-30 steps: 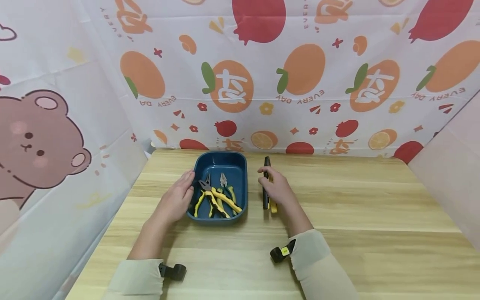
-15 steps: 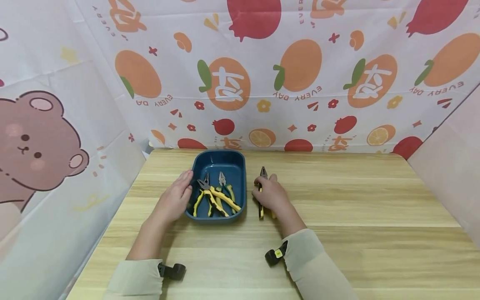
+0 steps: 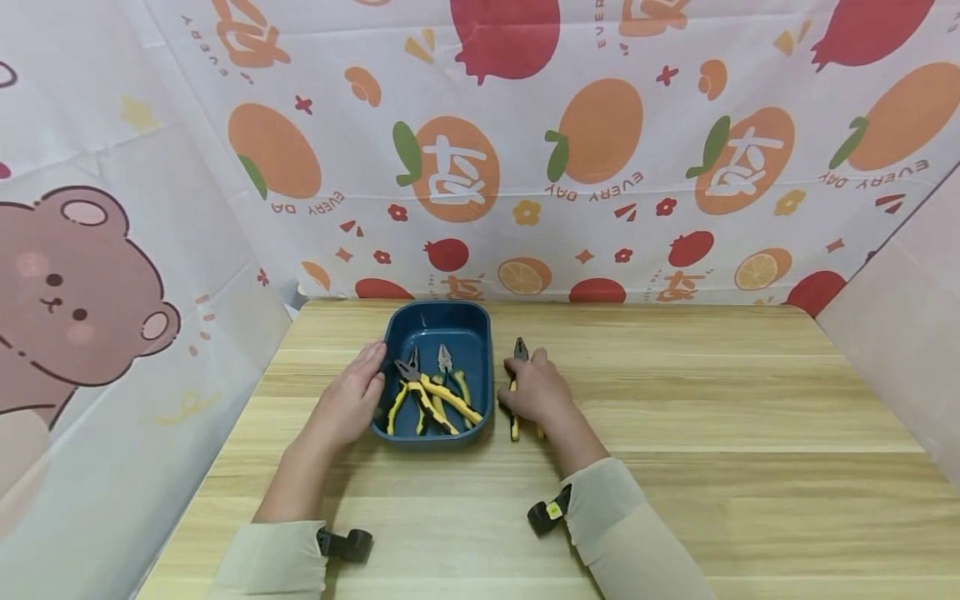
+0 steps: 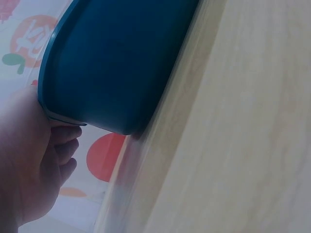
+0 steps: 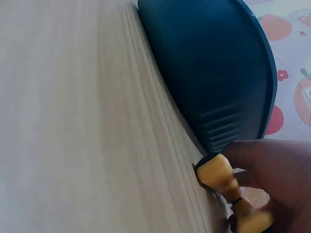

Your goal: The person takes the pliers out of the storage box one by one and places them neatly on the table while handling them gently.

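A dark blue rectangular tub (image 3: 438,443) stands on the table with several pliers inside, among them one with yellow-and-black handles (image 3: 452,400). My left hand (image 3: 348,404) rests along the tub's left side with its fingers extended, fingertips at the rim. In the left wrist view the tub wall (image 4: 107,68) overlaps part of that hand. Just right of the tub, my right hand (image 3: 542,390) grips another pair of pliers (image 3: 521,349), dark jaws pointing away from me. Its yellow-and-black handles (image 5: 215,171) show under the fingers in the right wrist view, close to the tub's wall.
A light wood table (image 3: 712,400) extends to the right and in front of the tub. Behind it hangs a white cloth (image 3: 525,167) printed with fruit; a bear-printed cloth (image 3: 82,292) hangs at the left.
My right hand has taken hold of the pliers beside the tub, turned them flatter and drawn them slightly left. The left hand stays at the tub's side.
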